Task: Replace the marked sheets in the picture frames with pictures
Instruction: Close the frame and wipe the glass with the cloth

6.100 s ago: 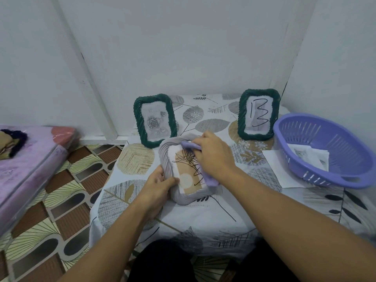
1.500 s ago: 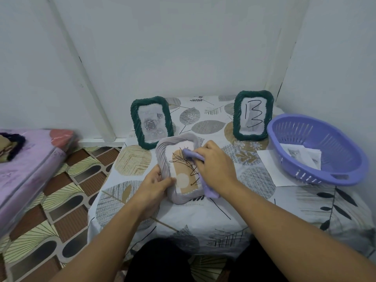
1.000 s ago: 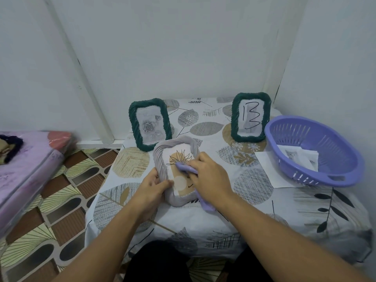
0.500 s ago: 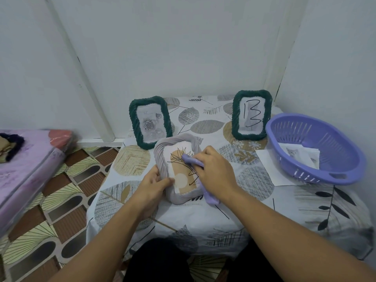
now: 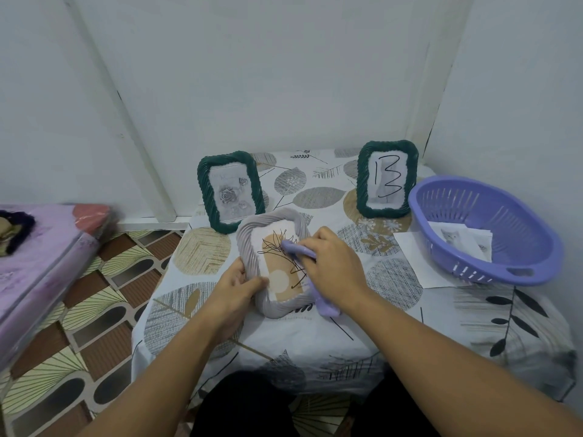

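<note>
Right now you are at a small table (image 5: 394,335) covered with a leaf-print cloth, pushed into a white corner. It fills most of the view, and everything else sits on it.

Next in size, well to the right of your grip, is a purple basket (image 5: 504,272) at the table's edge. Printed pictures (image 5: 457,242) lie inside it, and a plain sheet (image 5: 413,263) pokes out from under it.

Beyond your grip stand two green frames. The one on the far left, the green rose frame (image 5: 230,190), already shows a grey rose picture, so it looks finished. The one on the far right, the green marked frame (image 5: 387,179), holds a sheet with "13" written on it. That swap is not yet done.

Between your hands lies the grey frame (image 5: 274,263), flat on the cloth and showing a beige botanical print, so it appears to have its picture too.

Your left hand (image 5: 235,287) grips the frame's near left edge, thumb over the rim, steadying it. Your right hand (image 5: 334,266) is closed around a small purple cloth (image 5: 296,249), pressing it on the frame's glass. The cloth's tail hangs out below your palm. This looks like wiping the front.

Judging from this, two frames are done and one remains.
</note>
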Demonstrator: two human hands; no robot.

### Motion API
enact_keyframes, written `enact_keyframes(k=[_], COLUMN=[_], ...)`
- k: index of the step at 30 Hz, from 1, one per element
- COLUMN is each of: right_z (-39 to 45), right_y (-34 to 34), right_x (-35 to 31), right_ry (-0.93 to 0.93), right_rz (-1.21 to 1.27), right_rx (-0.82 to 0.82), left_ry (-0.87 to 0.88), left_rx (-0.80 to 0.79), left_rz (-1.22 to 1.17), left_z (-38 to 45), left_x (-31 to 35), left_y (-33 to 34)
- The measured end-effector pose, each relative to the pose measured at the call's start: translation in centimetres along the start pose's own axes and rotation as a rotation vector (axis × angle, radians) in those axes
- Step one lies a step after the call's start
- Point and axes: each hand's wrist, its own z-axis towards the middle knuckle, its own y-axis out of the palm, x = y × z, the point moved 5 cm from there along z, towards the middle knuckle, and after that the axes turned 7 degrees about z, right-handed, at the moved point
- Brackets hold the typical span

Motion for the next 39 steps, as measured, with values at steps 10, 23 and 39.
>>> enact_keyframes(k=[10,23,39], right_z=[0.8,1.2,-0.2], right_y=[-0.6,-1.7,-0.7], right_x=[0.7,2.2,-1.0], right_ry=[0.138,0.206,-0.056], right_rz=[0.215,0.318,-0.112], right_rx=[-0.003,-0.029,-0.027], left_ry=[-0.009,-0.027,-0.013], left_rx=[0.007,0.020,0.020], left_rz=[0.000,-0.001,-0.016], left_z=[-0.1,0.0,0.0], left_x=[0.0,-0.1,-0.2], left_y=[0.1,0.0,0.0])
